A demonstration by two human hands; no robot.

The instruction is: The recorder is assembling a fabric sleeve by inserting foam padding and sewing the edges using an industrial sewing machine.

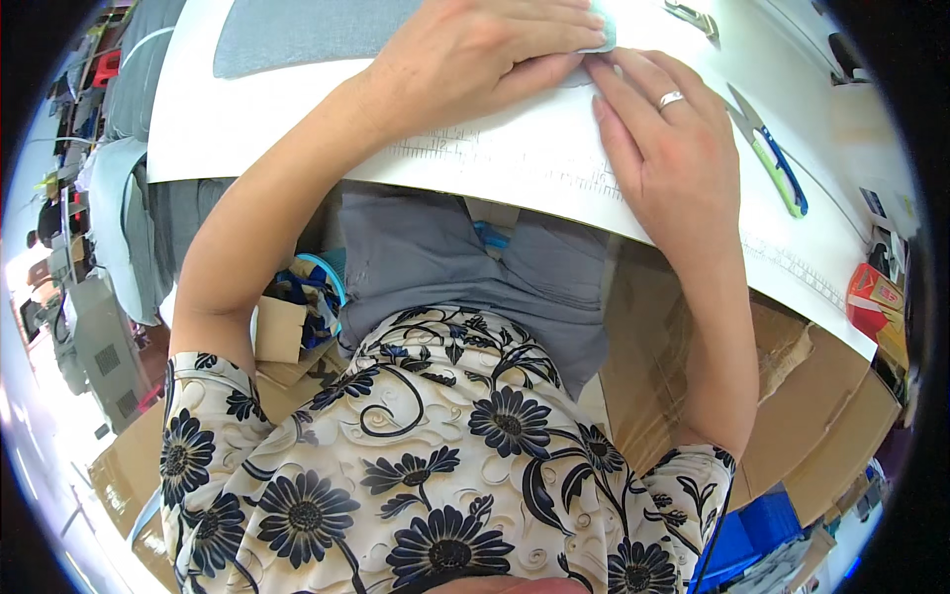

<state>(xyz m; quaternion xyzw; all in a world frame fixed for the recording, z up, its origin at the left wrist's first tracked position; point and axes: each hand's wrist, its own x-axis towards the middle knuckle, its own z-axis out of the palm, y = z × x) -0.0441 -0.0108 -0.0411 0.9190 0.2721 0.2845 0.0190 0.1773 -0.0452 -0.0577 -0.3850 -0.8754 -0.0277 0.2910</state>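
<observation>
A grey-blue fabric piece (297, 40) lies flat on the white table top at the far side and runs beneath my left hand. My left hand (485, 49) reaches across it, fingers together and pressed on a small pale teal piece (608, 28) at the fabric's right end. Close beside it, my right hand (673, 139), with a ring on one finger, has its bent fingertips pinched at the fabric's edge. The two hands almost touch there, and they hide most of that edge. To the right of my right hand lie scissors (772, 163) with green and blue handles, blades pointing away.
Ruler markings run along the near part of the white table (515, 158). A small metal tool (693, 18) lies at the far right. Grey fabric (119, 228) hangs at the left. A red box (873, 297) stands right; cardboard (643, 337) is below the table edge.
</observation>
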